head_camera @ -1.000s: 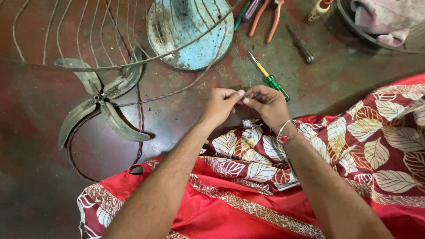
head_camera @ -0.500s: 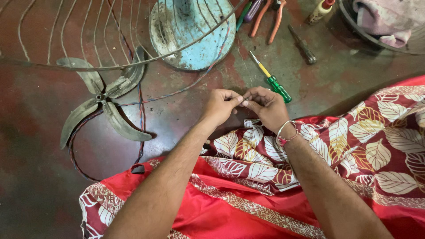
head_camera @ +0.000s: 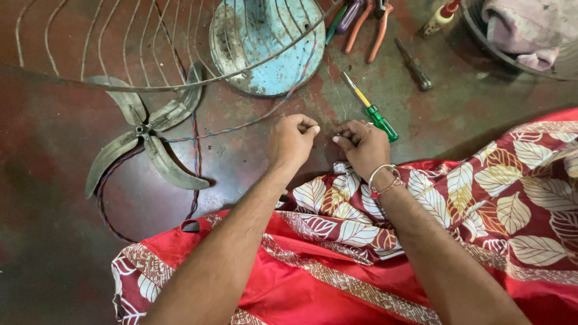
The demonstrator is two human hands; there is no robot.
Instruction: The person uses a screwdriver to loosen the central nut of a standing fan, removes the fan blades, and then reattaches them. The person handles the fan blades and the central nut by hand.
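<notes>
The dark, stained floor [head_camera: 48, 253] fills most of the view, and a red cloth with a pale leaf print [head_camera: 337, 283] lies over the person's lap at the bottom. At the top left lies a wire fan guard [head_camera: 120, 54], with a worn blue fan base [head_camera: 265, 42] beside it. A grey fan blade [head_camera: 144, 138] lies flat, just below the guard.

The left hand [head_camera: 292, 141] and right hand [head_camera: 364, 147] hover over the floor at the cloth's edge. Half a second ago their fingertips met; now there is a small gap between them. Each grip is clenched, thumb against curled fingers, as if pinching something fine. Whatever that is, it is too small to make out, so I cannot tell whether it spans the gap.

A thin twisted cord [head_camera: 241, 126] runs from the base across the floor to just beside the left hand, and may be what the fingers are working.

A green-handled screwdriver [head_camera: 373, 111] lies just beyond the right hand, with orange-handled pliers [head_camera: 370, 27] farther off. A thin bracelet [head_camera: 385, 177] circles the right wrist
</notes>
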